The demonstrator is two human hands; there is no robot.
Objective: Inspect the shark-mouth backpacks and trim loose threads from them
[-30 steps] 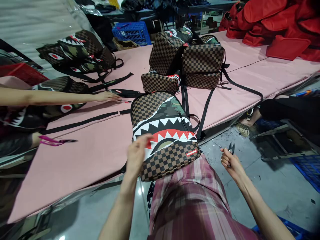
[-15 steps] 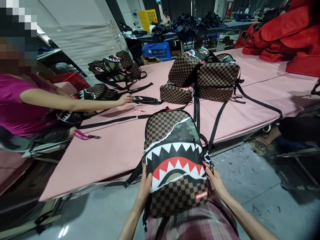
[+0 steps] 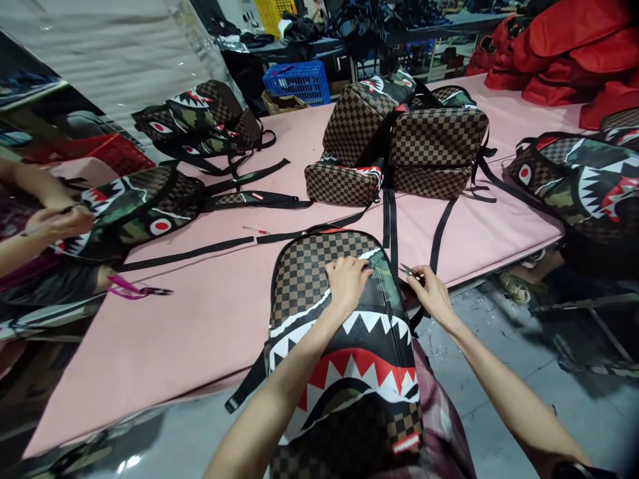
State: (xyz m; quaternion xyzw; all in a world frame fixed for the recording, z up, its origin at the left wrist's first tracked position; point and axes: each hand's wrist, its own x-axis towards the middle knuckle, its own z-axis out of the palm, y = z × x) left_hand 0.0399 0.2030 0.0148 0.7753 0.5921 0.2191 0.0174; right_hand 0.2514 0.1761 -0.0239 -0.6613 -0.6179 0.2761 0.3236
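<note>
A brown checkered backpack with a shark mouth and camouflage print [image 3: 344, 359] lies across my lap and the front edge of the pink table [image 3: 190, 319]. My left hand [image 3: 347, 283] rests on its upper front, fingers curled and pressed on the fabric near the zipper. My right hand [image 3: 429, 293] is at the bag's right side, closed round small thread snips [image 3: 407, 269] whose tips point left toward the bag.
More checkered backpacks [image 3: 399, 140] stand mid-table with black straps trailing. Shark-print bags lie at left [image 3: 200, 120] and right [image 3: 584, 179]. Another person's hands [image 3: 54, 223] work at the far left beside pink scissors [image 3: 134, 291]. Red bags [image 3: 564, 53] are piled at the back right.
My left hand moved from the bag's lower left edge up to its top front. My right hand rose along the right side with the snips. The other person's arm drew back left.
</note>
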